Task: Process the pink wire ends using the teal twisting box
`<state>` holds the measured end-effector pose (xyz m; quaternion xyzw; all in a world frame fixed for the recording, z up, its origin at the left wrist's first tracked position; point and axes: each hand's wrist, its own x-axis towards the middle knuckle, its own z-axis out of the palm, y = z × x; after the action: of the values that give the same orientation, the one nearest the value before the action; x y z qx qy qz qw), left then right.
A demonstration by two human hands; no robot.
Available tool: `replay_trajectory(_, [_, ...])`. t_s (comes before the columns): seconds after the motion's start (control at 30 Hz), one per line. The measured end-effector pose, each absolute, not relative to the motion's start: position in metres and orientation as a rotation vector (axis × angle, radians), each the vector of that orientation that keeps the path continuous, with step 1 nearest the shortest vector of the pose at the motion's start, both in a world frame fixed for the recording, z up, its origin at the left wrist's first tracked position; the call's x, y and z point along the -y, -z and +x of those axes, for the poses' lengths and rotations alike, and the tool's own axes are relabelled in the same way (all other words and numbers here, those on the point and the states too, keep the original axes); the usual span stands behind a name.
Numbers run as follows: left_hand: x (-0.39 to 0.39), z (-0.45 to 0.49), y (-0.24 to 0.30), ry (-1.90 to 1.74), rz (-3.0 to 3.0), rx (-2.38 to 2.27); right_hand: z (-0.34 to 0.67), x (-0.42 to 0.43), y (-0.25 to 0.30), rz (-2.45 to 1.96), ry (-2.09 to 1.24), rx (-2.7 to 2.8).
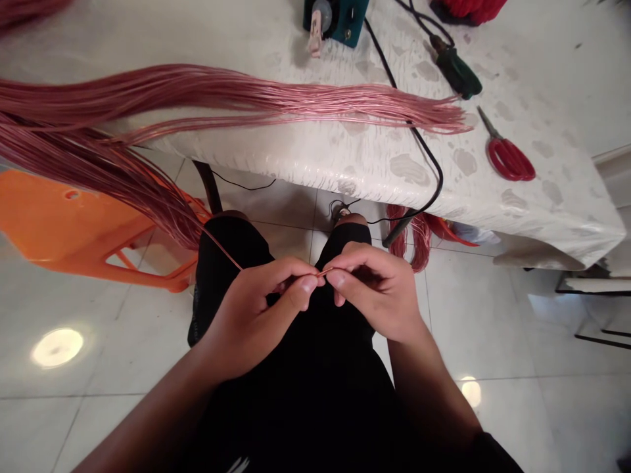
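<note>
I see thin copper-pink wire (pixel 223 249) slanting far left; left hand (pixel 261 309) pinches near its tip, right hand (pixel 382 292) the tip.

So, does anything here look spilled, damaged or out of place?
Nothing looks spilled or damaged. Slightly untidy: the black cable runs under the pink wires and droops over the table edge, where it might snag.
</note>
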<state>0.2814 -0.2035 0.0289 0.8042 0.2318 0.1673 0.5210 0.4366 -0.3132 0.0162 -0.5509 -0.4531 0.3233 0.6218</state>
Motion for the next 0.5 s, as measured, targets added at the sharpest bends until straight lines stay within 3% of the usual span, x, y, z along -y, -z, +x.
replay_trajectory(0.5, [0.2061,0.2844,-0.0280,-0.478,2.016,-0.601,0.4428,0.3152,-0.0189,-1.373,-0.750,1.083])
